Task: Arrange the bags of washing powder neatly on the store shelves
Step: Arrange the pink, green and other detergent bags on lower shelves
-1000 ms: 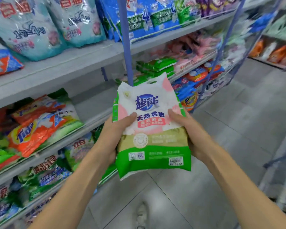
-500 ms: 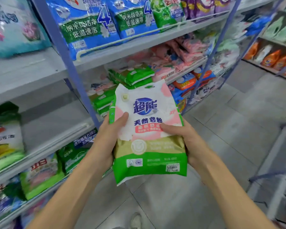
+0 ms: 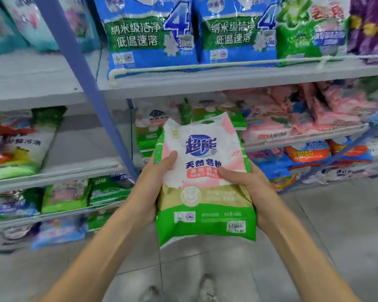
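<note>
Moved: you are carrying the bag (image 3: 205,199) right of the blue post (image 3: 90,88).
Grip: your left hand (image 3: 153,182) and right hand (image 3: 247,184) are pinching its sides.
Handling: soft, sagging; keep holding mid-sides.

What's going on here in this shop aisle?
A person is stocking a store. The left hand and right hand grip a green and white bag of washing powder by its sides, upright in front of the shelves. It is not yet placed. Blue bags sit on the shelf above.
</note>
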The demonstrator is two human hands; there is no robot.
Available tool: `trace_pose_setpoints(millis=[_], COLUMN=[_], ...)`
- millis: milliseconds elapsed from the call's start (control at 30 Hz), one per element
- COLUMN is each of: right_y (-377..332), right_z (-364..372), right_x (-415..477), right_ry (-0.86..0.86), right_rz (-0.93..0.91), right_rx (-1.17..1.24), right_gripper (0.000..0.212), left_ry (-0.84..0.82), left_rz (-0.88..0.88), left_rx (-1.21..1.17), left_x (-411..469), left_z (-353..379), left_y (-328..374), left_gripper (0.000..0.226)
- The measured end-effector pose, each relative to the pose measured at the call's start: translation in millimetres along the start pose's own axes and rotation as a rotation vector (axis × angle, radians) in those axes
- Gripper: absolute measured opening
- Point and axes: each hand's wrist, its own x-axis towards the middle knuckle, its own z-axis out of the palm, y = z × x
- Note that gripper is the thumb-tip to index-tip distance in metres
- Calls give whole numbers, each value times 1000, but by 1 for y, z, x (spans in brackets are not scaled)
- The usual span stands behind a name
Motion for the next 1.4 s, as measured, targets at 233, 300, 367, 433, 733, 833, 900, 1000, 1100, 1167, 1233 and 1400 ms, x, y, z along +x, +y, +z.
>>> trace_pose_setpoints(millis=[233,300,367,433,733,833,900,1000,1100,1167,1233,1400], right_y=[-25,-36,-46,-56,-44,-35,-29,-18,-9,-4,1,6], right_z=[28,47,63,79,118,111,103,96,93,87,86,89], right_x=[61,88,125,160,264,263,255,256,258,258,258,255], right_ry=[-113,-81,-59,-26,-15,38,49,36,0,-34,-45,43], right_rz=[66,22,-36,-95,-254,-303,-351,-326,-331,-370,-387,-464], right_rx=[-204,-245,-336,-506,-1203,-1347,-1252,-931,-925,-976,-976,-743], right_gripper=[73,85,83,66,55,39,26,12,21,31,28,25], left_ry=[153,212,260,300,615,652,668,678,687,709,733,786], left_rz=[95,135,142,106,259,371,467,518,580,594,597,606], left_rx=[2,24,64,143,720,801,655,592,568,593,583,431], left_x=[20,45,74,100,206,207,201,201,201,199,199,197], left_z=[-16,-24,-30,-27,-51,-63,-68,-70,-69,-70,-73,-71], left_y=[7,27,52,77,86,56,42,34,28,24,22,23], left_gripper=[45,43,48,63,41,41,41,35,24,20,21,31])
